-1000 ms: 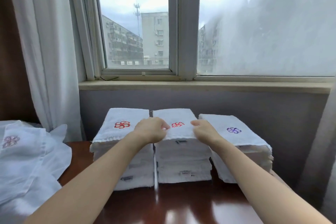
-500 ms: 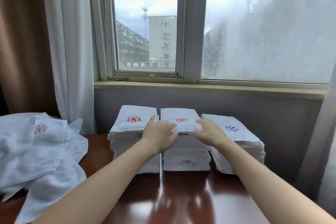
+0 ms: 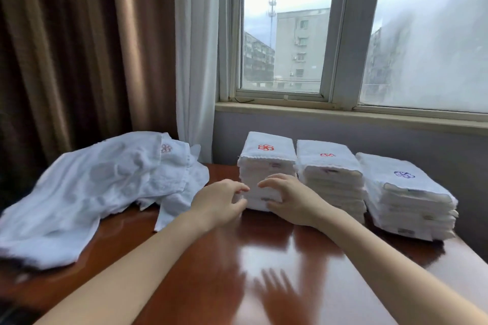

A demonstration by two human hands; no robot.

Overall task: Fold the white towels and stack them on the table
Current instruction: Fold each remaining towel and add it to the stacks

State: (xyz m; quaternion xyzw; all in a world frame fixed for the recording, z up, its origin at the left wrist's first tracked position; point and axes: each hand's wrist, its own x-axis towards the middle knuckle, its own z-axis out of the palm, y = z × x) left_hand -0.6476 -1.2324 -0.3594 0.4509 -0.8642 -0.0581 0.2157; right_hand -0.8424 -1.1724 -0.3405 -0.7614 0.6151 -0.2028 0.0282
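Observation:
Three stacks of folded white towels stand side by side at the back of the glossy brown table (image 3: 264, 266). The left stack (image 3: 266, 163) and the middle stack (image 3: 327, 166) carry red emblems on top; the right stack (image 3: 406, 192) carries a purple one. A heap of unfolded white towels (image 3: 100, 187) lies on the table's left side. My left hand (image 3: 221, 200) and my right hand (image 3: 290, 200) hover just in front of the left stack, fingers spread and curved, holding nothing. Whether the fingertips touch the stack's front I cannot tell.
A grey wall and window sill (image 3: 343, 113) rise directly behind the stacks. A white sheer curtain (image 3: 195, 60) and brown drapes (image 3: 66, 60) hang at the left. The table's right edge (image 3: 475, 256) runs close beside the right stack.
Both hands have come off the top of the middle stack and moved left and down to the front of the left stack. The view has swung left, showing more of the unfolded heap.

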